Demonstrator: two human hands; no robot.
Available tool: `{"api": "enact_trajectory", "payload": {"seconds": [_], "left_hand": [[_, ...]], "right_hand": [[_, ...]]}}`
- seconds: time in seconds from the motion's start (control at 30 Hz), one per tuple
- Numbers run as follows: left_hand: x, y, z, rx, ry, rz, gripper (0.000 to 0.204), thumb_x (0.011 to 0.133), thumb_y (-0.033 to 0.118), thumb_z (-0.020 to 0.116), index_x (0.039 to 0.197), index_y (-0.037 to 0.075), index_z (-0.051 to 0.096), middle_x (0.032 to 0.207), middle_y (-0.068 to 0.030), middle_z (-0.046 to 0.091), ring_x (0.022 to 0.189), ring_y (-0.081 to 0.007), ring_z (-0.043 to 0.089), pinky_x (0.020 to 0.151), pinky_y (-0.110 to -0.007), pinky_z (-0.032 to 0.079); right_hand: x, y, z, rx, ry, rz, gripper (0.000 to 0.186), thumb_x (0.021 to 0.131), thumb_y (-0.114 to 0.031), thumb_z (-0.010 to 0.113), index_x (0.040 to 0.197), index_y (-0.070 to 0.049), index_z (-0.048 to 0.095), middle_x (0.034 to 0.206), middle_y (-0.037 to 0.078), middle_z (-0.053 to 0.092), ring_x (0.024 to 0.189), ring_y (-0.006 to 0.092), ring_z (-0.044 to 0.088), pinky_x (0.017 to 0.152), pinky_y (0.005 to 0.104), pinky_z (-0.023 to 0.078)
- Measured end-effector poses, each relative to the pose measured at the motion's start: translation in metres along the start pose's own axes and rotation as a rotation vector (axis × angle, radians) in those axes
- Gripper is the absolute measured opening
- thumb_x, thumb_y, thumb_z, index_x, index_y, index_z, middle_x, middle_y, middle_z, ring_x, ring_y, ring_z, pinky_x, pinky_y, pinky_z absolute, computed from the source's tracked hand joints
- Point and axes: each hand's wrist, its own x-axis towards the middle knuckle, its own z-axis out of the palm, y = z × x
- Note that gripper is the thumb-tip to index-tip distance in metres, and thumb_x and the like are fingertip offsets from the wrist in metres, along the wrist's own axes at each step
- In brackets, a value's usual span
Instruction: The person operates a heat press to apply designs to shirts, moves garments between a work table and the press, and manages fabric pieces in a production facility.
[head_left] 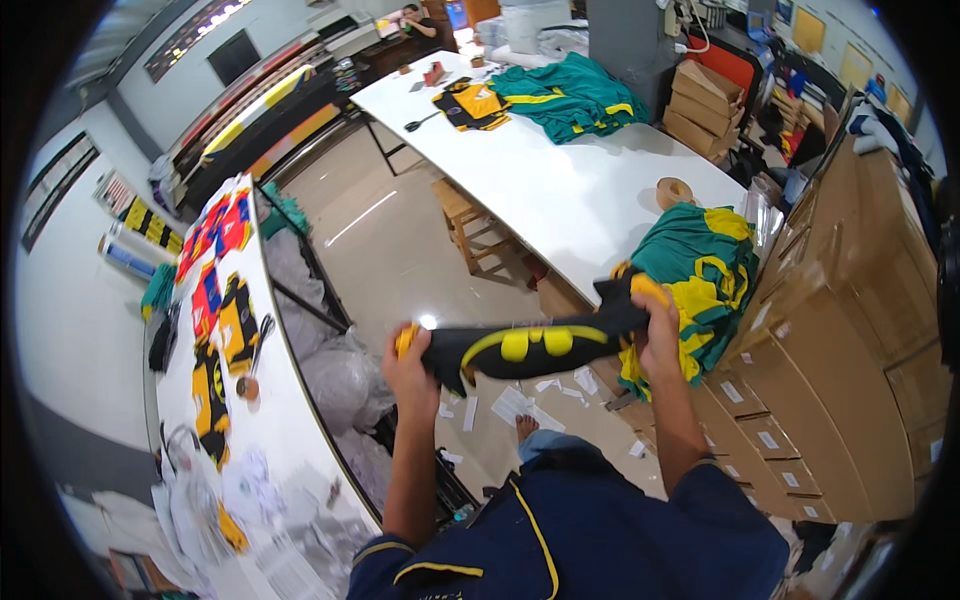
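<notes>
My left hand (412, 370) and my right hand (655, 335) are closed on opposite ends of a black cloth garment (540, 350), held stretched sideways at waist height. A yellow bat-shaped emblem runs across its middle, and orange-yellow fabric shows at both ends beside my fingers. Just beyond my right hand, a pile of green and yellow clothing (700, 250) lies on the right end of a white table (540, 200), partly behind the held garment.
A left table (280, 430) holds black-yellow and red-blue garments (205, 300), scissors and plastic bags. More green garments (570, 100) lie on the far table. Cardboard boxes (830, 400) stack at my right, a wooden stool (460, 220) stands ahead, paper scraps litter the floor, and a person (420, 30) is at the back.
</notes>
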Motion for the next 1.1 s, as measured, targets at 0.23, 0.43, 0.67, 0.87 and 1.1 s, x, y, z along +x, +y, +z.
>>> {"api": "enact_trajectory", "payload": {"seconds": [0.23, 0.43, 0.67, 0.87, 1.1], "left_hand": [[0.266, -0.046, 0.214, 0.113, -0.265, -0.070, 0.037, 0.083, 0.002, 0.075, 0.116, 0.003, 0.059, 0.099, -0.0036, 0.059, 0.086, -0.0116, 0.060, 0.072, -0.025, 0.052], [0.420, -0.183, 0.285, 0.248, -0.451, 0.085, 0.039, 0.083, 0.007, 0.078, 0.118, 0.002, 0.061, 0.112, -0.0061, 0.063, 0.102, -0.0148, 0.058, 0.094, -0.026, 0.045], [0.532, -0.392, 0.242, 0.739, -0.568, -0.144, 0.032, 0.073, 0.012, 0.081, 0.102, 0.006, 0.068, 0.102, -0.0100, 0.071, 0.095, -0.0236, 0.066, 0.088, -0.034, 0.050], [0.538, -0.354, 0.243, 0.622, -0.791, -0.554, 0.052, 0.079, 0.022, 0.081, 0.125, 0.007, 0.061, 0.115, -0.0078, 0.066, 0.097, -0.0173, 0.063, 0.088, -0.029, 0.049], [0.592, -0.291, 0.184, 0.561, -0.787, -0.710, 0.052, 0.087, 0.023, 0.075, 0.132, 0.003, 0.057, 0.107, -0.0079, 0.065, 0.084, -0.0111, 0.061, 0.073, -0.025, 0.050]], "right_hand": [[0.247, -0.017, 0.065, 0.044, 0.152, -0.284, 0.033, 0.080, 0.001, 0.069, 0.109, -0.009, 0.056, 0.097, 0.004, 0.063, 0.084, 0.0149, 0.064, 0.071, 0.0286, 0.056], [0.341, 0.041, 0.033, 0.033, 0.408, -0.426, 0.034, 0.082, 0.000, 0.070, 0.110, -0.010, 0.054, 0.104, 0.004, 0.061, 0.095, 0.0153, 0.062, 0.083, 0.0326, 0.053], [0.381, 0.222, -0.055, -0.185, 1.062, -0.198, 0.047, 0.081, -0.007, 0.073, 0.124, -0.006, 0.053, 0.114, 0.007, 0.059, 0.105, 0.0224, 0.059, 0.091, 0.0423, 0.050], [0.348, 0.228, -0.064, -0.807, 1.269, -0.096, 0.048, 0.083, -0.021, 0.074, 0.123, -0.007, 0.052, 0.119, 0.010, 0.056, 0.109, 0.0268, 0.055, 0.088, 0.0482, 0.047], [0.462, 0.187, 0.112, -1.735, 1.056, -0.601, 0.037, 0.084, -0.013, 0.070, 0.116, -0.001, 0.056, 0.115, 0.016, 0.056, 0.110, 0.0363, 0.052, 0.098, 0.0455, 0.040]]}}
